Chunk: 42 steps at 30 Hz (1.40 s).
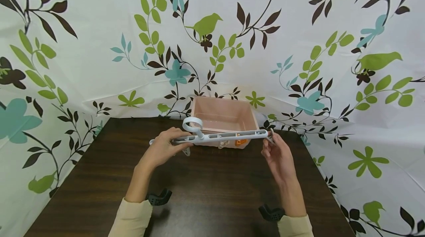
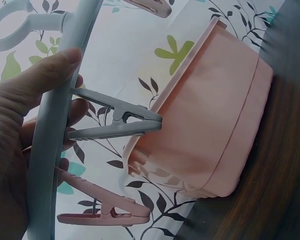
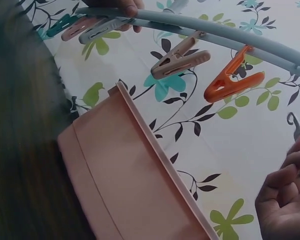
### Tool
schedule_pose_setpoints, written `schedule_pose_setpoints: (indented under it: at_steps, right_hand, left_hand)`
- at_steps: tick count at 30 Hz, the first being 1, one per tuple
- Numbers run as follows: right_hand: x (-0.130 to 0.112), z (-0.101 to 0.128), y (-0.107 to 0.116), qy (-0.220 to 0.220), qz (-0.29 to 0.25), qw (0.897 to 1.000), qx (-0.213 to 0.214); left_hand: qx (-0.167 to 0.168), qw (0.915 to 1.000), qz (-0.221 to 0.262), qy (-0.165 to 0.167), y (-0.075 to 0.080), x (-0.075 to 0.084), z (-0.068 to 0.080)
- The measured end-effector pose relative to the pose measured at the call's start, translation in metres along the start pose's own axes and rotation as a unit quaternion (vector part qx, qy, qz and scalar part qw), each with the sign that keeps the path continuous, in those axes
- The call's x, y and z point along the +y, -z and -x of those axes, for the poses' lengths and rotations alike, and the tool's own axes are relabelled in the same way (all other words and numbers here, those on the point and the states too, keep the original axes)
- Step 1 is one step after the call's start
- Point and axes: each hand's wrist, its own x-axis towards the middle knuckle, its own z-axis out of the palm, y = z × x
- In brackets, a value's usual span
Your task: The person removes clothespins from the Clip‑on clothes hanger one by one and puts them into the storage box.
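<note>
A light grey clip hanger with a round ring on top stretches sideways in front of the pink bin. My left hand grips its bar near the left end, thumb on one side and fingers on the other. Clothespins hang from the bar: a grey clothespin and a pink clothespin by the left hand, a beige clothespin and an orange clothespin farther along. At the bar's right end, my right hand pinches a small grey piece with a curled tip.
The open pink bin stands at the back of the dark wooden table, behind the hanger. A white cloth with a leaf-and-bird print hangs around the table's back and sides. Black wrist mounts sit at both cuffs.
</note>
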Motion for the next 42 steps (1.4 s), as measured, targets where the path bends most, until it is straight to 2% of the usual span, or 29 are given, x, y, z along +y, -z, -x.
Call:
schedule_pose_setpoints:
  at_steps: [5,12,20,26,30,34,40,42]
  right_hand:
    - [0.002,-0.006,0.001,0.012,-0.009,1.000,0.022]
    - [0.004,-0.024,-0.002,0.013,0.032,0.997,0.066]
    - [0.006,-0.044,-0.005,0.011,0.102,0.993,0.058]
    - [0.009,-0.053,-0.009,-0.003,0.184,0.982,0.053]
    - [0.013,-0.060,-0.012,-0.005,0.216,0.975,0.050]
    - [0.016,-0.069,-0.013,-0.002,0.284,0.956,0.074]
    - [0.020,-0.084,-0.013,0.014,0.418,0.904,0.091]
    - [0.022,-0.087,-0.012,0.028,0.440,0.894,0.083]
  left_hand:
    - [-0.005,0.9999,0.015,-0.002,0.001,0.000,-0.001]
    - [-0.009,0.9999,0.010,-0.003,0.002,0.000,-0.001]
    - [-0.010,0.9999,0.006,0.002,0.001,-0.002,-0.003]
    - [-0.001,0.9999,0.015,-0.002,0.002,-0.006,-0.001]
    - [0.008,0.9999,0.011,-0.010,0.003,-0.007,0.000]
    - [0.015,0.9996,0.013,-0.019,0.004,-0.008,0.000]
    - [0.024,0.9993,0.015,-0.026,0.005,-0.006,0.000]
    - [0.024,0.9992,0.014,-0.028,0.005,-0.006,0.000]
